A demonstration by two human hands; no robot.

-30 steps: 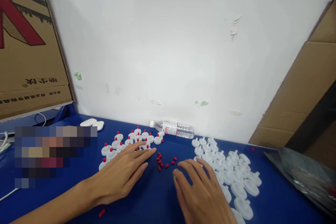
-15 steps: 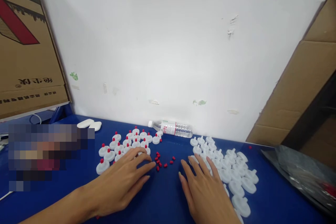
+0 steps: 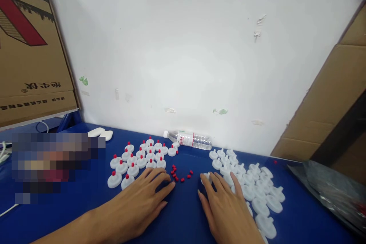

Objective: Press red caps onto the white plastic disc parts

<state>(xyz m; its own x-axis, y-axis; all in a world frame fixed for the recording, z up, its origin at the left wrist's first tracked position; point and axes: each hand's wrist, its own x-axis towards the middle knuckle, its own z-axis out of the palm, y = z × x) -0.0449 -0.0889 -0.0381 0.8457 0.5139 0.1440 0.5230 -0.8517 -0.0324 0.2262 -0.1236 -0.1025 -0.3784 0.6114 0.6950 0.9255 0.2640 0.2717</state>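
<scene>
My left hand (image 3: 143,198) is low over the table, fingers apart and slightly bent, with nothing visible in it. Just beyond its fingertips lie several small red caps (image 3: 174,175). My right hand (image 3: 227,207) is spread at the near-left edge of a pile of white round lids with narrow spouts (image 3: 248,179). One white lid (image 3: 205,178) shows under its index and middle fingertips, apparently touched but not enclosed. Behind my left hand, several white lids with red tips (image 3: 141,161) stand upright in a loose group.
A clear plastic bottle (image 3: 194,140) lies on its side against the wall. White oval objects (image 3: 107,135) rest at the back left of the blue table (image 3: 94,221). A grey plastic bag (image 3: 326,183) is at right. Cardboard boxes (image 3: 31,65) flank both sides; a blurred patch hides the left.
My right hand has moved onto a white lid at the pile's left edge, which now shows under its fingers. My left hand stays near the red caps. The view has shifted slightly.
</scene>
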